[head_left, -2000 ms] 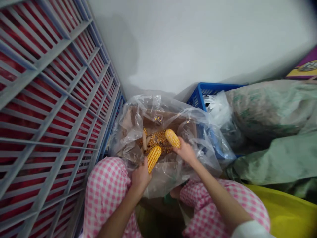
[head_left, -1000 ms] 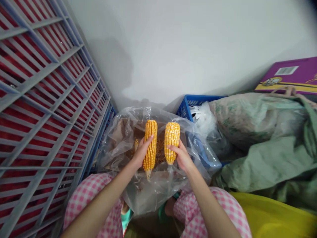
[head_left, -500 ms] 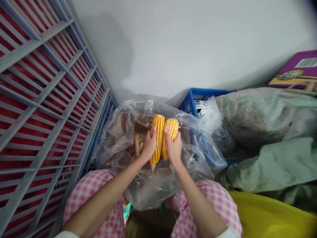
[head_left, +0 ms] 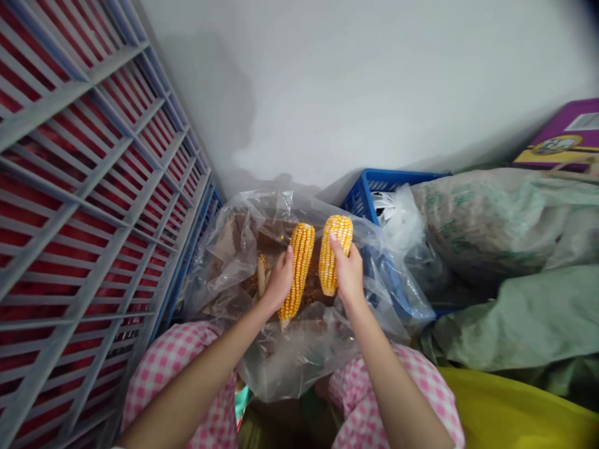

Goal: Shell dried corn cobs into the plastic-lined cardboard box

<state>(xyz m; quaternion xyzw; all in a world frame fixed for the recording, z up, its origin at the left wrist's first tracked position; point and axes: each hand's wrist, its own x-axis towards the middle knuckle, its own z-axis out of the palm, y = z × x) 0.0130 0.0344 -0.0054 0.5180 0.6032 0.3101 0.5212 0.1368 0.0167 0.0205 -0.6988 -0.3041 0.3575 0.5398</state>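
Observation:
My left hand (head_left: pixel 279 280) is closed round a yellow ear of corn (head_left: pixel 299 265), which tilts with its pointed end toward me. In my right hand (head_left: pixel 349 268) is a second, paler ear of corn (head_left: pixel 328 265), held upright with the thumb along its front. A gap separates the two ears. Both are above a clear plastic bag (head_left: pixel 276 362) that lines a cardboard box (head_left: pixel 313 244). Inside the bag, left of my left hand, lies a corn cob (head_left: pixel 261 274), partly hidden by the plastic and my hand.
Tall grey-blue slatted crates (head_left: pixel 107 162) with red contents rise on the left. To the right are a blue basket (head_left: pixel 360 193) with a white plastic bag (head_left: pixel 397 215), a stuffed sack (head_left: pixel 477 218), a purple box (head_left: pixel 556 134) and a yellow bag (head_left: pixel 510 411). A white wall (head_left: pixel 337 93) stands behind.
The two ears, side by side and close together before, are now apart. My right hand has moved right with its ear; the left ear has dropped slightly and tilts more.

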